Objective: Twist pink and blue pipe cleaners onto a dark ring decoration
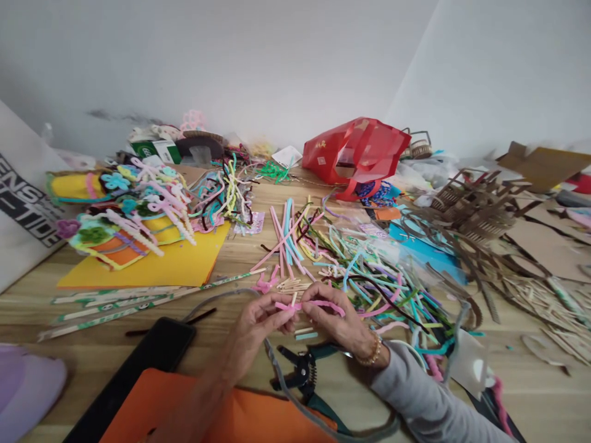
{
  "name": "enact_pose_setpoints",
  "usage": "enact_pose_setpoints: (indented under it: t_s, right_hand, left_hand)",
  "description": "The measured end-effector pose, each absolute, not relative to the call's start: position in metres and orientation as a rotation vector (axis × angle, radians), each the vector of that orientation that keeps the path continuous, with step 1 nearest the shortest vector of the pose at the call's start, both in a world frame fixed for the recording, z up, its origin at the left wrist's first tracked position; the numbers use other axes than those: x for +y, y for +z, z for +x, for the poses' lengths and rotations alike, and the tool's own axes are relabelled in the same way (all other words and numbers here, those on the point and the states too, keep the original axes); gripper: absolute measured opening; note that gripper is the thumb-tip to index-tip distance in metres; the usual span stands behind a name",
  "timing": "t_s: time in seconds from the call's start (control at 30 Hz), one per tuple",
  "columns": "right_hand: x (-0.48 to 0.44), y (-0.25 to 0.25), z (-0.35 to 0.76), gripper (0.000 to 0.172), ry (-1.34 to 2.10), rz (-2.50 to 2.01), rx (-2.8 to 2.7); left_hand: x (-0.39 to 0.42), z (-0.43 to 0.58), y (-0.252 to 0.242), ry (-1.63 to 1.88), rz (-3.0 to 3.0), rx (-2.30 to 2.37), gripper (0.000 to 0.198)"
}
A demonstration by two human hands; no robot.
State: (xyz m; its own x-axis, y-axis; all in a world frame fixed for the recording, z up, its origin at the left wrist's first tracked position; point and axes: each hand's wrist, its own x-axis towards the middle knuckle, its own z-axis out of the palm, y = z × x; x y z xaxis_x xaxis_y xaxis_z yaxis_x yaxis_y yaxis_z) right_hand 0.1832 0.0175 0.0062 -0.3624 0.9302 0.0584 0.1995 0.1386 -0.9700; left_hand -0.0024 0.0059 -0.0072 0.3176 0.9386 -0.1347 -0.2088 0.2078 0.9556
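Both hands meet over the table and pinch a pink pipe cleaner [330,304]. My left hand [261,321] is closed on its left part, beside a short pale wooden stick [294,299] that stands up at the pipe cleaner. My right hand [331,319], with a beaded bracelet at the wrist, is closed on the part to the right. Whether the pipe cleaner is wrapped around the stick I cannot tell. Just beyond the fingers lie several short cut sticks [290,285] and a pink pipe-cleaner piece [266,283]. Hand pruners [302,369] lie below the hands.
A heap of coloured pipe cleaners [397,295] spreads on the right, near small woven baskets [480,209]. Finished pipe-cleaner pieces [138,215] rest on yellow sheets [138,271] at left. A red bag [327,151] stands behind. Closer are a black phone [161,344], orange sheet [157,400] and grey cord [277,369].
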Motion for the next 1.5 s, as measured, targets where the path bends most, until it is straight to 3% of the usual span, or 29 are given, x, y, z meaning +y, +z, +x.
enact_pose_setpoints:
  t_s: [0.23,0.6,0.9,1.5]
  right_hand:
    - [0.015,0.008,0.180,0.016,1.179,-1.076,-1.831]
    - [0.009,0.002,0.180,0.011,0.514,-0.854,-2.262]
    - [0.002,-0.001,0.182,0.010,0.208,-0.894,-2.478]
    - [0.004,0.011,0.171,0.010,0.641,-1.034,-2.108]
  left_hand:
    - [0.007,0.001,-0.001,1.031,1.107,1.004,0.013]
    - [0.006,0.006,-0.008,1.083,1.105,1.094,0.010]
    - [-0.002,0.006,-0.010,1.037,1.600,1.272,0.012]
    - [0.000,0.007,-0.008,1.111,1.573,1.193,0.009]
